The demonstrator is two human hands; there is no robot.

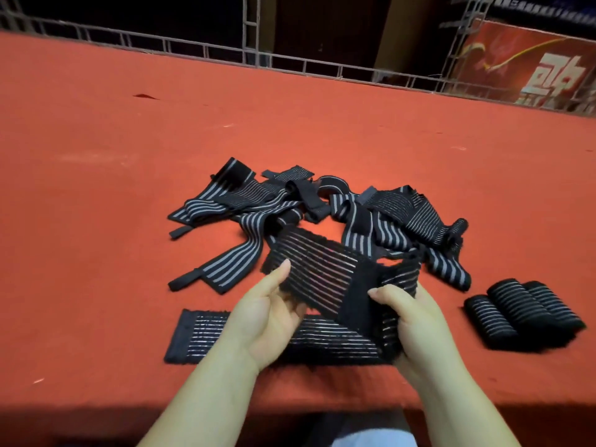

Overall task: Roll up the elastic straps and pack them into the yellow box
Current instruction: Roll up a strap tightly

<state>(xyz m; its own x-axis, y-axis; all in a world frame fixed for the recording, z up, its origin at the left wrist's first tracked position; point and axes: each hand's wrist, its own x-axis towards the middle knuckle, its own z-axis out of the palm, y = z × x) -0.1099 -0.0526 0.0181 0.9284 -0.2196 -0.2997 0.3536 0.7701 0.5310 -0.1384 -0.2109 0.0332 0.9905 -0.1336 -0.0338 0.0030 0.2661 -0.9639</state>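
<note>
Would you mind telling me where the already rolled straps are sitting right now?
In the head view, the three rolled straps lie side by side on the red table, at the right, just beyond the right hand and beside the loose strap pile.

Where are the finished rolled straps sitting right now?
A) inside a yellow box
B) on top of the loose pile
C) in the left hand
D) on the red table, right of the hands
D: three rolled straps lie side by side on the red table, right of the right hand; no yellow box is in view.
</note>
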